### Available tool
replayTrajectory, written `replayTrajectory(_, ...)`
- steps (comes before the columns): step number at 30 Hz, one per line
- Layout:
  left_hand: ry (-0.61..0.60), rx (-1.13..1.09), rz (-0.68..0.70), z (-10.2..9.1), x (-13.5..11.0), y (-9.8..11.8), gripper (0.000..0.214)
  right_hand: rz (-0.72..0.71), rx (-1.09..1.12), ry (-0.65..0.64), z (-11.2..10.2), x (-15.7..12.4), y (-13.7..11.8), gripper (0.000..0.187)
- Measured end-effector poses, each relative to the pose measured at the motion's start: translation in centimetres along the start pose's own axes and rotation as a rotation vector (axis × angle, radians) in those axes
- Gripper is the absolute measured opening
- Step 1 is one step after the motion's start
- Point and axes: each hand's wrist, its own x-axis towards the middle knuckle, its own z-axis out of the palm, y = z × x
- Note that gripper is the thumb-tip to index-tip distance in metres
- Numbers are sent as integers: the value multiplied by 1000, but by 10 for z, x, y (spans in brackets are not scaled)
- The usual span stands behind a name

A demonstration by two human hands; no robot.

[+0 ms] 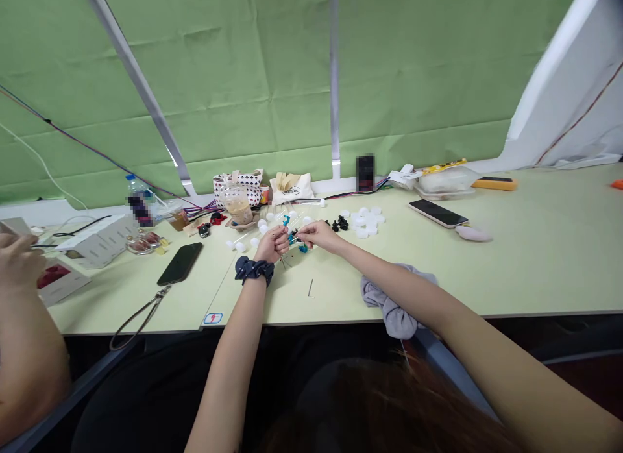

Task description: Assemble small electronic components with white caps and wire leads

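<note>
Over the middle of the table my left hand (273, 245) is closed, its fingers curled round a small shiny blue part (287, 219) that sticks out above the thumb. A dark scrunchie (254, 269) circles that wrist. Close beside it, my right hand (317, 235) pinches something too small to make out, with more blue pieces (304, 248) just below the fingertips. An L-shaped hex key (310, 288) lies on the table in front of the hands. Behind them are black small parts (339, 224), white round caps (367, 220) and clear tubes (253, 235).
A black phone (180, 265) with a strap lies left, a pink-edged phone (438, 213) right. Grey cloth (400, 304) sits under my right forearm. A plastic cup (239, 209), a patterned bag (243, 183) and white boxes (95, 241) stand behind. Another person's arm (29, 349) is at far left.
</note>
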Motion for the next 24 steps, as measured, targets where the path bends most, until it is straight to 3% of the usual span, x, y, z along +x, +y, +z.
replayTrajectory(6, -17, 46, -23, -1, 0, -2, 16, -11, -16, 198, 3, -1, -3, 21)
replayTrajectory(15, -39, 100, -58, 1, 1, -4, 19, 9, 46, 165, 6, -3, -6, 20)
replayTrajectory(24, 0, 190, 3, 8, -1, -6, 23, 10, -135, 223, 9, -8, -9, 17)
